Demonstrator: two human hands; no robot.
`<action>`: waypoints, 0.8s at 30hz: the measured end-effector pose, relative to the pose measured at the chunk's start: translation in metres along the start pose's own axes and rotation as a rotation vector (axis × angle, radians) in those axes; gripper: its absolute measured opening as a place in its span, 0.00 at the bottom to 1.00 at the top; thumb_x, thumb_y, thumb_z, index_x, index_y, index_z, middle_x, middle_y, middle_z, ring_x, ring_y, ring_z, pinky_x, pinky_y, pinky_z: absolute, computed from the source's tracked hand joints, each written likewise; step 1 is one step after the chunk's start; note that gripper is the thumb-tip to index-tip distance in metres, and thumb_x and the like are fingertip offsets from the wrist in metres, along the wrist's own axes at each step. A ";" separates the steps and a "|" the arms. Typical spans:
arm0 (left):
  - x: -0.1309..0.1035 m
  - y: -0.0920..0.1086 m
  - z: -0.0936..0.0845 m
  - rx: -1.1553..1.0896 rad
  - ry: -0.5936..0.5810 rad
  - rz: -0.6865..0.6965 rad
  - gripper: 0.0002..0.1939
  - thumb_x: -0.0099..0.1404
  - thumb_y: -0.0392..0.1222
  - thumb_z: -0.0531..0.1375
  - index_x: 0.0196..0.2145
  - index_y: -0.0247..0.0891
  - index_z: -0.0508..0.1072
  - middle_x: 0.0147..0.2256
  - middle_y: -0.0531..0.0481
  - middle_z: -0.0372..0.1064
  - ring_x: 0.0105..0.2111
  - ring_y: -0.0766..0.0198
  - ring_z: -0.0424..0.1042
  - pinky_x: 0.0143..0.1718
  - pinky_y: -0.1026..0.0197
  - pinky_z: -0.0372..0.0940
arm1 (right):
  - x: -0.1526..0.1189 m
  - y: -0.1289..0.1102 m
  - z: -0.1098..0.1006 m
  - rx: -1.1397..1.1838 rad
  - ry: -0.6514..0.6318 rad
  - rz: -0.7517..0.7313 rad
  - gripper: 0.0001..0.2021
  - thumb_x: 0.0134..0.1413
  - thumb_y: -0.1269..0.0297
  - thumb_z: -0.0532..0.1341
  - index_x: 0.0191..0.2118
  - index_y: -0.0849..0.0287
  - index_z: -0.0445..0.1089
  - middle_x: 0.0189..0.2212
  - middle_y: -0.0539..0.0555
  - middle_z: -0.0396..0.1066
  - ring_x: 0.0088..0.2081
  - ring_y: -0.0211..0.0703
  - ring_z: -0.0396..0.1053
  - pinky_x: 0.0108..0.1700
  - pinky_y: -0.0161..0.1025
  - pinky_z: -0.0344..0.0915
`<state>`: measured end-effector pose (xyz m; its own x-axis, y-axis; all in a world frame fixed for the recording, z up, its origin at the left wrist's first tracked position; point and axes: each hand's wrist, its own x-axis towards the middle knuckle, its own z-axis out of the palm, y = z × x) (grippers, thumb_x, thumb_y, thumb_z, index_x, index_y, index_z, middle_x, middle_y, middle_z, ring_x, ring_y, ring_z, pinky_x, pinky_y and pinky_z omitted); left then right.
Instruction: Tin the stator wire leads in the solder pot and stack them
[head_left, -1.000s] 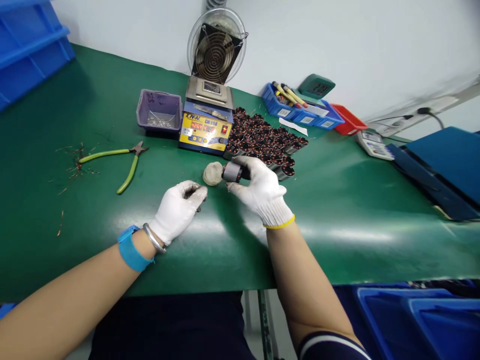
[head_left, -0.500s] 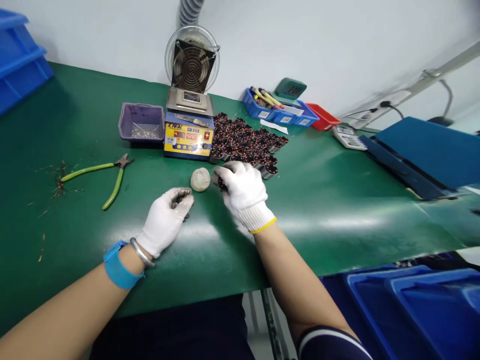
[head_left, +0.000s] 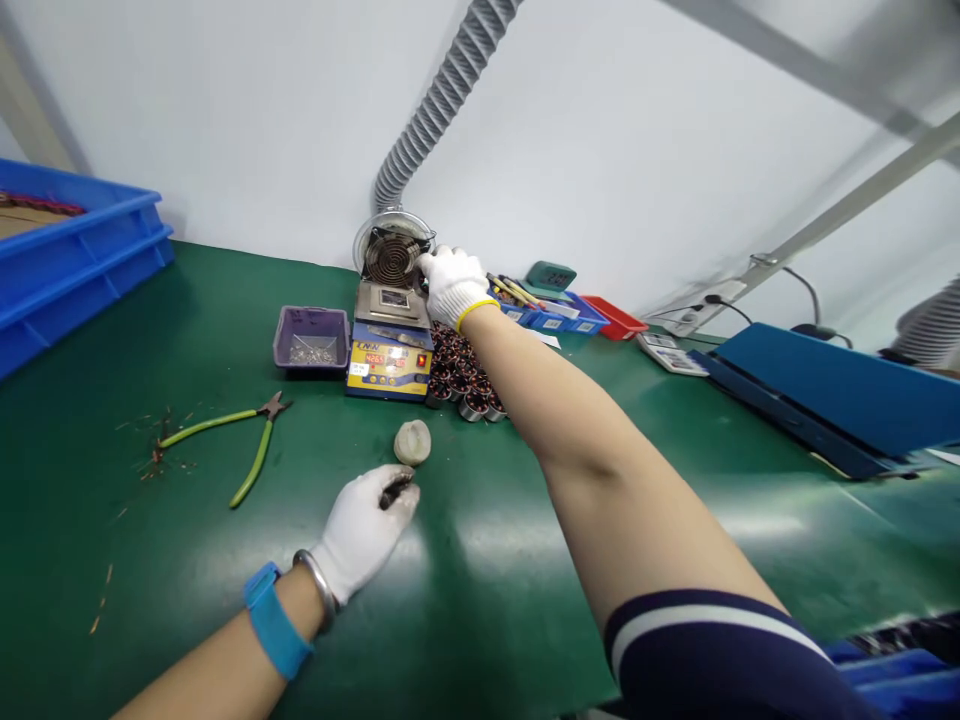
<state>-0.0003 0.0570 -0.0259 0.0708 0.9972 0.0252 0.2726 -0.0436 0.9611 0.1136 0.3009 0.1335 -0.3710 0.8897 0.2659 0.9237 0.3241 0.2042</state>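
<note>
My left hand (head_left: 369, 530), in a white glove with dark fingertips, rests on the green table with fingers curled round something dark that I cannot make out. Just beyond its fingertips stands a small whitish round pot (head_left: 412, 442). My right hand (head_left: 454, 284), gloved too, reaches to the back beside the round fan (head_left: 391, 260), above the far side of the wound coil parts (head_left: 459, 375). Its fingers are bent together, and what they hold, if anything, is hidden. Left of the coils sits the yellow and blue soldering unit (head_left: 388, 362) with lit red digits.
Green-handled cutters (head_left: 258, 460) lie open at the left near wire scraps (head_left: 159, 450). A purple tray (head_left: 311, 340) holds thin metal bits. Blue bins (head_left: 555, 318), a red bin (head_left: 615, 318) and a small clock (head_left: 551, 276) stand at the back. A blue machine (head_left: 825, 390) is at the right.
My right hand has moved from beside the pot to the back, near the fan. My left hand has stayed close to the pot. The view has tilted up.
</note>
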 end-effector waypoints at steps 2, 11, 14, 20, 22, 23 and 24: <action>0.000 -0.001 0.000 0.034 -0.025 -0.011 0.15 0.63 0.44 0.57 0.43 0.36 0.79 0.45 0.41 0.80 0.45 0.53 0.79 0.49 0.54 0.72 | 0.017 -0.008 0.004 -0.020 -0.047 0.032 0.21 0.59 0.67 0.58 0.58 0.61 0.69 0.56 0.66 0.66 0.54 0.57 0.65 0.55 0.52 0.63; 0.001 -0.002 0.004 0.115 -0.046 -0.012 0.16 0.63 0.44 0.58 0.44 0.40 0.80 0.44 0.44 0.81 0.45 0.53 0.79 0.50 0.55 0.71 | 0.034 0.003 -0.006 0.076 -0.054 0.086 0.23 0.62 0.55 0.55 0.47 0.73 0.75 0.45 0.65 0.75 0.50 0.53 0.75 0.51 0.42 0.67; 0.001 -0.001 0.004 0.123 -0.054 -0.012 0.16 0.63 0.45 0.57 0.45 0.40 0.80 0.44 0.44 0.80 0.45 0.52 0.79 0.50 0.54 0.71 | 0.034 0.001 -0.006 0.159 -0.043 0.130 0.31 0.63 0.49 0.49 0.42 0.78 0.75 0.42 0.67 0.77 0.48 0.49 0.76 0.48 0.38 0.68; 0.002 -0.001 0.002 0.129 -0.058 -0.010 0.16 0.63 0.44 0.58 0.45 0.39 0.80 0.45 0.44 0.80 0.46 0.52 0.78 0.51 0.54 0.70 | 0.027 -0.021 0.000 0.284 -0.023 0.197 0.25 0.56 0.54 0.60 0.45 0.77 0.74 0.46 0.72 0.76 0.49 0.56 0.75 0.50 0.43 0.69; 0.002 -0.001 0.002 0.124 -0.054 -0.006 0.16 0.63 0.44 0.58 0.45 0.39 0.80 0.45 0.44 0.80 0.46 0.52 0.78 0.51 0.55 0.70 | 0.023 -0.021 -0.004 0.300 -0.020 0.207 0.22 0.55 0.55 0.61 0.43 0.75 0.75 0.46 0.70 0.76 0.48 0.55 0.75 0.49 0.41 0.70; 0.002 -0.001 0.002 0.120 -0.051 -0.002 0.16 0.63 0.44 0.58 0.45 0.39 0.80 0.45 0.43 0.80 0.46 0.53 0.78 0.51 0.55 0.70 | 0.020 -0.018 -0.008 0.320 -0.008 0.214 0.22 0.56 0.55 0.60 0.42 0.75 0.75 0.44 0.69 0.76 0.48 0.54 0.75 0.49 0.40 0.69; 0.001 -0.001 0.001 0.114 -0.049 0.003 0.16 0.63 0.44 0.58 0.45 0.38 0.80 0.45 0.43 0.80 0.46 0.53 0.78 0.51 0.55 0.71 | 0.016 -0.015 -0.012 0.358 0.012 0.220 0.23 0.58 0.54 0.58 0.40 0.75 0.75 0.42 0.66 0.77 0.47 0.52 0.76 0.49 0.39 0.68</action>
<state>0.0008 0.0583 -0.0275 0.1176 0.9930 0.0116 0.3796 -0.0557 0.9235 0.0926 0.3060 0.1457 -0.1607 0.9469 0.2785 0.9551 0.2203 -0.1980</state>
